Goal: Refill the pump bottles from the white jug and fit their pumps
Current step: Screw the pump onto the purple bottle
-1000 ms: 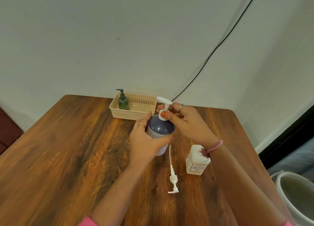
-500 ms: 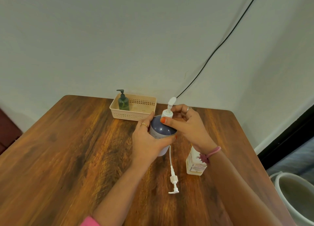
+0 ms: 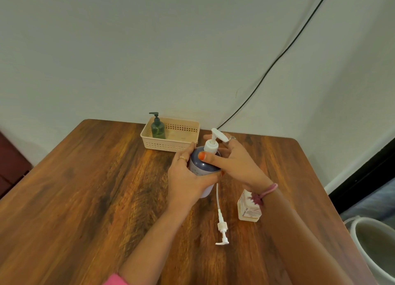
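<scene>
A purple-topped pump bottle point(image 3: 202, 165) stands on the wooden table point(image 3: 85, 188), and my left hand point(image 3: 188, 177) is wrapped around its body. A white pump point(image 3: 213, 142) sits in its neck. My right hand point(image 3: 233, 160) holds the pump's collar with thumb and fingers. A loose white pump with a long tube point(image 3: 220, 216) lies flat on the table in front of the bottle. A small white labelled bottle point(image 3: 249, 207) with no pump stands to the right, partly hidden by my right wrist. The white jug is not in view.
A beige perforated basket point(image 3: 171, 135) stands at the table's far edge with a dark green pump bottle point(image 3: 157, 127) in its left end. A white bucket point(image 3: 376, 246) sits on the floor at the lower right. A black cable point(image 3: 267, 70) runs down the wall.
The white pump head has turned from pointing left to pointing right as my right hand twisted it on the purple bottle. My left hand kept its hold on the bottle.
</scene>
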The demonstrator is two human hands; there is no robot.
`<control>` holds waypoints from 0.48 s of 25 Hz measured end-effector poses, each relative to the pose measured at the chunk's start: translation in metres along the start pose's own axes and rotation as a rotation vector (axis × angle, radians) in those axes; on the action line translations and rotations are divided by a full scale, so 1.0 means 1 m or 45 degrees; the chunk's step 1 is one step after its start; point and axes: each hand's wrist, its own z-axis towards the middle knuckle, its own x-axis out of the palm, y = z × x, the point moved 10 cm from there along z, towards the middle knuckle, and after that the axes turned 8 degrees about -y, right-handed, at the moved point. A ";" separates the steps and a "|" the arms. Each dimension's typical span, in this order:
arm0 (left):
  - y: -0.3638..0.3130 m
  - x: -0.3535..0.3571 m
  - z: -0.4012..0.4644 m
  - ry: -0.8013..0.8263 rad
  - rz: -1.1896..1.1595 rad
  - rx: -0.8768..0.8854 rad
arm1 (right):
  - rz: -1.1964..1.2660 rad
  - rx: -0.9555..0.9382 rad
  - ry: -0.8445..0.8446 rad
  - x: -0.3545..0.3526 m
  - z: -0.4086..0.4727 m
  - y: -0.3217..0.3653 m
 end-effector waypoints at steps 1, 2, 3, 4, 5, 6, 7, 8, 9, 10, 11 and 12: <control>0.001 0.000 0.000 0.000 -0.004 -0.007 | 0.055 0.030 0.077 0.001 -0.001 0.001; 0.001 0.001 0.001 0.000 -0.003 -0.011 | 0.100 0.038 0.110 -0.001 -0.002 0.002; 0.000 0.001 0.001 -0.001 0.005 -0.008 | 0.124 0.024 0.104 -0.003 -0.003 0.005; 0.000 0.001 0.002 0.000 0.010 -0.002 | 0.134 0.003 0.051 -0.006 -0.001 0.005; -0.001 0.002 0.002 0.001 0.011 0.007 | 0.146 -0.009 -0.027 -0.008 0.001 0.004; -0.002 0.003 0.003 0.003 0.008 0.009 | 0.127 -0.016 -0.094 -0.009 0.003 0.001; -0.002 0.005 0.002 0.007 0.000 0.007 | 0.101 -0.009 -0.111 -0.008 0.004 -0.002; -0.002 0.005 0.002 0.012 -0.010 -0.002 | 0.076 0.007 -0.074 -0.005 0.005 -0.003; -0.001 0.006 0.002 0.016 -0.021 -0.013 | 0.066 0.029 0.015 -0.001 0.005 -0.004; -0.001 0.006 0.003 0.015 -0.027 -0.014 | 0.083 0.045 0.115 0.003 0.003 -0.002; -0.001 0.007 0.003 0.012 -0.025 -0.003 | 0.109 0.057 0.174 0.004 0.001 0.000; -0.002 0.007 0.004 0.012 -0.019 0.011 | 0.122 0.054 0.165 0.001 0.001 0.000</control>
